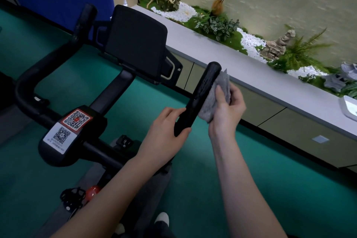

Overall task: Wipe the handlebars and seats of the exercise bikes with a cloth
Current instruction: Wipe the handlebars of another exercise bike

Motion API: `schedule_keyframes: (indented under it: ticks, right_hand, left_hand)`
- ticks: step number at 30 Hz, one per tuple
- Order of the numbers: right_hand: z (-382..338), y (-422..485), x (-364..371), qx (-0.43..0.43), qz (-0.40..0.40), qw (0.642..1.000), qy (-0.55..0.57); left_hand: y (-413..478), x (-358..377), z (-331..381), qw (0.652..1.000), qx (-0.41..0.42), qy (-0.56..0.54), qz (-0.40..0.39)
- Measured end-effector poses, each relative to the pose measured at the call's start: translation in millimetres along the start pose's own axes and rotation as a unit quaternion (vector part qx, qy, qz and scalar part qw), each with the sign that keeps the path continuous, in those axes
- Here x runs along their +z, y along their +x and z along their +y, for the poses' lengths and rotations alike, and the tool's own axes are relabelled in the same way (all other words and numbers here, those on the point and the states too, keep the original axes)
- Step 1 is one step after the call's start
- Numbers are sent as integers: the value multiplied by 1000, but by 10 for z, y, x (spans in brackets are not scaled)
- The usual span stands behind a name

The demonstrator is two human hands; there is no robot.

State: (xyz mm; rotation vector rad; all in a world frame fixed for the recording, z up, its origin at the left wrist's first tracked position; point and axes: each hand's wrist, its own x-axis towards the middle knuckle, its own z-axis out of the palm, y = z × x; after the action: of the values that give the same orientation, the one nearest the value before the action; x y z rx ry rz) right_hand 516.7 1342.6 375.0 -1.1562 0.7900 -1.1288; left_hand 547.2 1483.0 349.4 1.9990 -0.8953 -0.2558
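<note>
our left hand [167, 128] grips the right bar [201, 96] low down, closed round it. right hand [226, 110] clamps the cloth [216, 92] against the bar's side. risk: cloth slips off, the bar end gets missed.

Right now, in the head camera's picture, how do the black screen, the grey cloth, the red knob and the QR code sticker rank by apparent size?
1. Black rectangular screen
2. White and red QR code sticker
3. Grey fuzzy cloth, partly hidden by the right hand, so close to the sticker and unsure
4. Small red round knob
</note>
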Motion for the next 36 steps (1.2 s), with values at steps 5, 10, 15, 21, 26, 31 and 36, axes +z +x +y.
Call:
schedule_keyframes:
  ticks: [5, 10, 15, 21, 26, 31, 36]
  right_hand:
    - [181, -358, -251, -335, -158, 891, -262]
    - [253, -221, -288, -389, -223, 832, -327]
    - [152, 34, -91, -420, -162, 828, -334]
    - [-75, 269, 105, -359, -102, 882, -288]
    - [-45, 92, 52, -333, -105, 908, -233]
    - [77, -36, -11, -301, -90, 918, -240]
    - [-118, 269, 221, -213, -35, 962, -167]
  left_hand:
    - [25, -13, 3, 1000, -1, 4, -4]
    - [26, -6, -4, 1000, 0, -8, 3]
    - [17, -9, -14, 1000, 0, -11, 2]
    - [21, -6, -27, 1000, -5, -16, 5]
    - [26, -5, -28, 1000, -4, -23, 6]
    - [25, -7, -33, 1000, -5, -25, 5]
    - [28, -3, -44, 1000, -8, -30, 1]
